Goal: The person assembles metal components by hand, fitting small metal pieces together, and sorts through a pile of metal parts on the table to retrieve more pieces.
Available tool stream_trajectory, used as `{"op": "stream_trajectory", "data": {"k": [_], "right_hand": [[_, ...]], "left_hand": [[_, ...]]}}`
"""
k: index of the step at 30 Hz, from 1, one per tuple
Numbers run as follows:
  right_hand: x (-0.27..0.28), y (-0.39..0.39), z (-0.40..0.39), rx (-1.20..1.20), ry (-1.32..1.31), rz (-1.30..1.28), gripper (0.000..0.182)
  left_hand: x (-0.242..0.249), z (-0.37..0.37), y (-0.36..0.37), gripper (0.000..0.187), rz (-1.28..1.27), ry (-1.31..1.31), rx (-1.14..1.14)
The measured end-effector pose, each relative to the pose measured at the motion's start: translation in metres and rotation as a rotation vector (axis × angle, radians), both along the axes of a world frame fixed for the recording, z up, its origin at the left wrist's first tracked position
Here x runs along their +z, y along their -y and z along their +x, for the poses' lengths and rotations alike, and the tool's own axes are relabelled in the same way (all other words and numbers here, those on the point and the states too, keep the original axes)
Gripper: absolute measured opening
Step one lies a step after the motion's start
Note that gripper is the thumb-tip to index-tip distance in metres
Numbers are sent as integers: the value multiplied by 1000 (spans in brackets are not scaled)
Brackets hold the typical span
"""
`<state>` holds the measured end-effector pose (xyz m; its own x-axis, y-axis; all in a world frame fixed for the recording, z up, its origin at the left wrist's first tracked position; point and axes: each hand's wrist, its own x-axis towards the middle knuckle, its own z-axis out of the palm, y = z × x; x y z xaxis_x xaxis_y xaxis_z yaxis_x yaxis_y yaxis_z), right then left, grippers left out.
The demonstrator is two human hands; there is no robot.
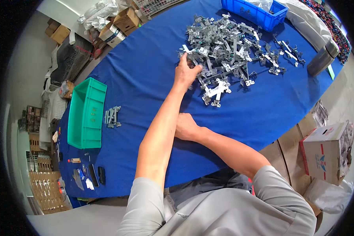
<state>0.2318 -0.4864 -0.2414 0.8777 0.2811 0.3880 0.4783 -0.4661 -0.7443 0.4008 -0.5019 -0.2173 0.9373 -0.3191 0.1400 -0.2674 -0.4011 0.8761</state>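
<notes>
My left hand point(186, 74) reaches to the near left edge of a big heap of silvery metal brackets point(228, 47). Its thumb and forefinger are spread apart, with the fingertips at the brackets; no firm grip shows. Below it, my right hand point(186, 126) rests low over the blue cloth, partly behind my left forearm. Its fingers are hidden, so what it may hold does not show. A few brighter brackets point(216, 92) lie at the near side of the heap. Farther left, a small group of brackets point(113, 117) lies side by side next to a green plastic crate point(86, 143).
A blue cloth point(145, 78) covers the table. At the back stands a blue bin point(255, 17) with plastic bags in it; a steel flask point(322, 59) stands at right. Small tools point(93, 175) lie front left. A carton point(324, 151) sits on the floor at right.
</notes>
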Motion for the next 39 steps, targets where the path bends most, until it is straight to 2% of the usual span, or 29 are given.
{"op": "stream_trajectory", "data": {"k": [5, 8, 11, 12, 15, 18, 21, 24, 27, 28, 32, 35, 36, 39], "right_hand": [[-3, 3, 1, 19, 10, -53, 19], [-5, 1, 4, 18, -34, -102, 20], [-6, 0, 5, -11, 1, -44, 22], [-4, 1, 4, -7, 6, -42, 23], [-2, 2, 4, -3, -3, -39, 24], [1, 3, 3, -14, 3, -13, 24], [3, 3, 3, -27, -13, -19, 22], [0, 1, 3, -40, -9, -24, 21], [3, 1, 2, -38, -5, -19, 21], [5, 1, 2, -35, -6, -17, 21], [6, 2, 1, -38, -9, -59, 20], [4, 3, 1, -37, -12, -65, 19], [5, 3, 1, -40, -16, -65, 19], [4, 0, -2, -34, -29, -53, 19]], "left_hand": [[-10, -13, 6, 84, -239, -165, -92], [32, -27, -4, 70, -148, -283, -119], [19, -4, -15, 42, 124, 46, 5], [17, -3, -15, 31, 147, 78, 64], [12, -1, -20, 27, 235, 121, 90], [6, 1, -23, 22, 121, 34, 52], [6, -2, -32, 18, 212, 224, -11], [8, -5, -39, 17, 172, 225, 27], [17, -7, -44, 16, -265, 3, -26], [22, -8, -49, 12, -362, -150, -68], [27, -1, -54, 10, -470, -281, 128], [31, 1, -55, 11, -514, -97, -30], [32, -1, -51, 12, -436, -23, -47], [31, -2, -51, 13, -408, -236, 18]]}}
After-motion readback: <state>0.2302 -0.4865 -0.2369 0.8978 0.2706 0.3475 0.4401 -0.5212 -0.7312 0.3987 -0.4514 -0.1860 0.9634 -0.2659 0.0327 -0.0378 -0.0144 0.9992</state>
